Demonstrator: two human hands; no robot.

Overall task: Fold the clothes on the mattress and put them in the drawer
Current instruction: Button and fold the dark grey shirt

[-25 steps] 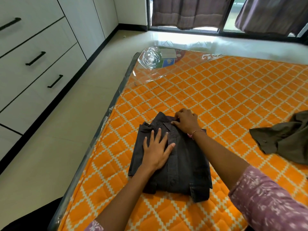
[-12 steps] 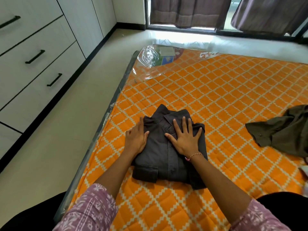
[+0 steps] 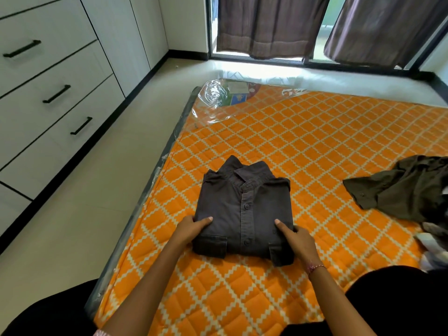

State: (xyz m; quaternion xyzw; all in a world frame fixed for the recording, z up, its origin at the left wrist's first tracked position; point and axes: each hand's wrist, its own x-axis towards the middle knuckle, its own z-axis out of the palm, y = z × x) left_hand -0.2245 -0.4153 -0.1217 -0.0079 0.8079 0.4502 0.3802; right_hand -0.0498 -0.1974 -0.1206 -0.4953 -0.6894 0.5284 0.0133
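Note:
A folded dark grey shirt [image 3: 244, 207] lies collar away from me on the orange diamond-patterned mattress [image 3: 303, 146]. My left hand [image 3: 192, 227] grips its near left edge, thumb on top and fingers hidden under the fabric. My right hand [image 3: 294, 238] grips the near right edge the same way. An unfolded olive shirt [image 3: 402, 187] lies crumpled at the right of the mattress. White drawers with black handles [image 3: 57, 94] stand along the left wall, all closed.
Beige floor runs between the mattress and the drawers. Crinkled clear plastic [image 3: 215, 98] covers the mattress's far left corner. More loose clothing [image 3: 434, 241] sits at the right edge. Dark curtains [image 3: 269, 25] hang over the window ahead.
Both hands slid from pressing flat on top of the dark shirt down to its near corners and now grip its edges.

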